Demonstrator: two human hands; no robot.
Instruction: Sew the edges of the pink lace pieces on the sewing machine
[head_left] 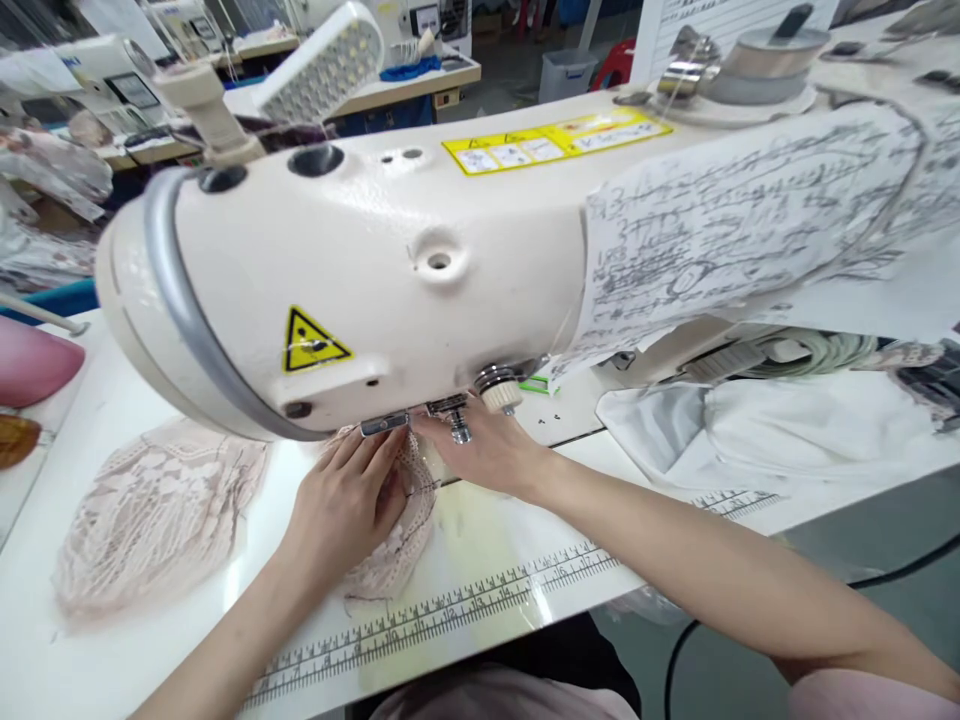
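A pale pink lace piece [420,480] lies under the sewing machine head [360,260] and hangs down toward the printed ruler. My left hand [345,495] is on its left side, fingers together and reaching forward, with lace gripped under the palm and thumb. From the right, my right hand [484,445] reaches in beside the needle area; its thumb side is near the lace, and the machine head and a tension knob [501,388] cover most of its fingers. Needle and presser foot are hidden from this angle.
Another lace piece [165,510] lies left on the white table. White fabric [720,430] is at the right, near a cable bundle [810,355]. A ruler strip [480,600] runs along the front edge. Handwritten paper [735,220] covers the machine arm. Other machines stand behind.
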